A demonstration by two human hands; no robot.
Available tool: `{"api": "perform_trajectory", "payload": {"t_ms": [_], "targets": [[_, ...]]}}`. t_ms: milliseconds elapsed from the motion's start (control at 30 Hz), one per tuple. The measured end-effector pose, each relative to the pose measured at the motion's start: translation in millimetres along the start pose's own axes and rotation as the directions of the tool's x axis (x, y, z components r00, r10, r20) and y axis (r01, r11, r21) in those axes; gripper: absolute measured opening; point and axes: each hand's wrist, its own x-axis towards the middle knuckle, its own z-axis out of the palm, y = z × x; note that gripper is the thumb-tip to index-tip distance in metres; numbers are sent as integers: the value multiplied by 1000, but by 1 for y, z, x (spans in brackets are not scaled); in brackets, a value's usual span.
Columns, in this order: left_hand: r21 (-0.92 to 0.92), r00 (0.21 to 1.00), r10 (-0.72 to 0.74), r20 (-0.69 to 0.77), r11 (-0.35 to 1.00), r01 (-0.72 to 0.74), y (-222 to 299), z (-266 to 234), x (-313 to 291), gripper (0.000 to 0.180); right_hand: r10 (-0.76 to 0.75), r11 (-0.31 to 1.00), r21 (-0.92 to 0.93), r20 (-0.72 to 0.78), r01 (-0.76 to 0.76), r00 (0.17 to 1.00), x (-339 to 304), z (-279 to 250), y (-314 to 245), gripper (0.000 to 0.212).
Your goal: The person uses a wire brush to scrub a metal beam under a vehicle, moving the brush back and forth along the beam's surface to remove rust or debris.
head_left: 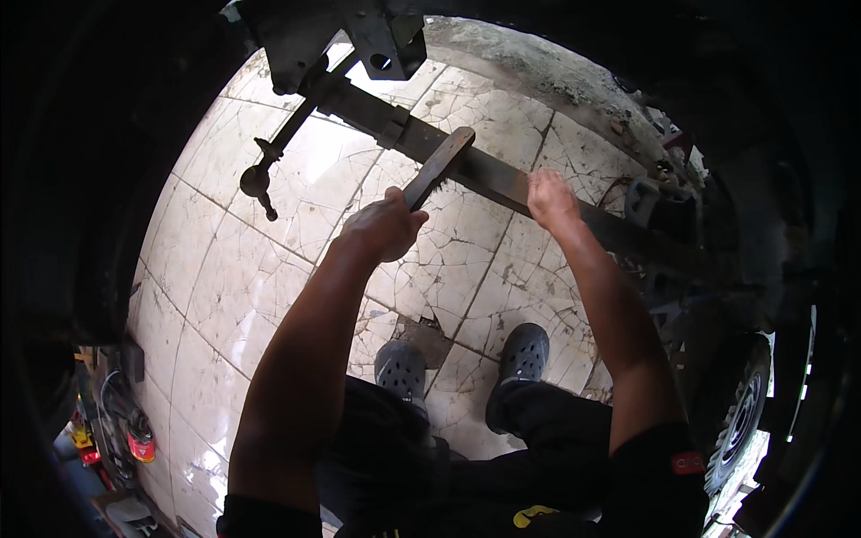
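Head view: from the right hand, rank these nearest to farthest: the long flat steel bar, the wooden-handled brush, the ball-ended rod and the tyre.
Measured from the right hand:
1. Long flat steel bar: under the hand's fingers, touching.
2. Wooden-handled brush: to its left, gripped in the left hand.
3. Tyre: lower right, at the picture's edge.
4. Ball-ended rod: far left, hanging from the frame.
Tyre and rod are nearly too close to call.

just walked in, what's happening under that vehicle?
A person is crouched under a vehicle, looking down at a cracked tiled floor. The left hand has its grip closed on a wooden-handled brush, with the bristle end against a long dark metal bar that runs across the view. The right hand rests on the same bar further along. A thin rod with a ball end hangs to the left, and a tyre shows at lower right.
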Motion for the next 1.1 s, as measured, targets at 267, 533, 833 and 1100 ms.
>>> {"api": "perform_trajectory", "payload": {"t_ms": [267,533,833,1100], "targets": [[-31,996,11,-89,999,-14,-3,5,6,55,-70,997,10,-162,72,984,5,15,3,54],[-61,999,-23,-35,998,21,-4,2,8,54,-184,979,35,-279,202,942,-2,23,-8,53],[-42,999,-11,-41,999,9,-1,4,10,54,-155,985,34,-264,170,952,-8,29,-3,56],[-74,999,-21,-31,997,19,0,5,11,56,-188,980,1,-328,199,926,-2,29,-7,54]]}}
